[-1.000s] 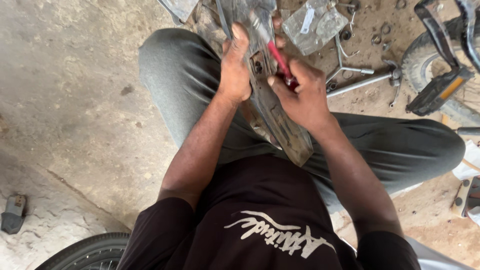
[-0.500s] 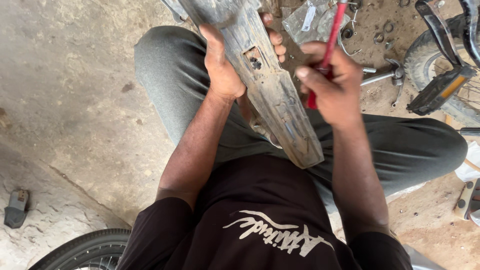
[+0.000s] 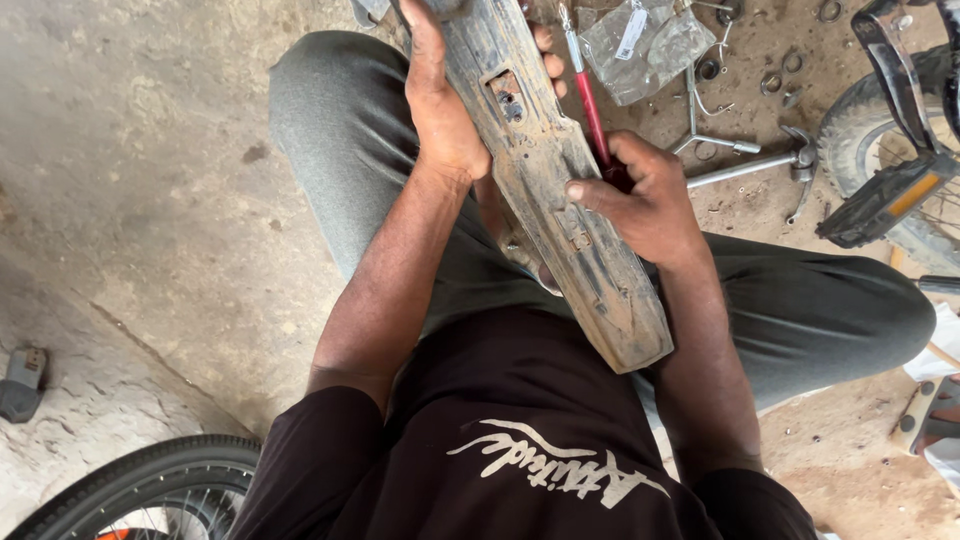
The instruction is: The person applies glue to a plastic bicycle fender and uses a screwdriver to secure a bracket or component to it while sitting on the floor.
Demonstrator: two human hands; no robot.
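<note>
A long, dirty, mud-caked curved guard lies slanted over my lap, its underside up. My left hand grips its upper part, fingers wrapped round the far edge. My right hand holds a red-handled screwdriver and rests against the guard's right edge, thumb on its surface. The screwdriver's metal shaft points up and away. A small metal bracket sits on the guard near my left hand.
A clear plastic bag, a metal wrench, washers and small parts lie on the dirt floor ahead. A bicycle pedal and tyre are at right. Another tyre is at lower left, a small grey object at far left.
The guard has been turned and lowered across my lap. My right hand came down from raised to rest on the guard's edge, screwdriver tip pointing up.
</note>
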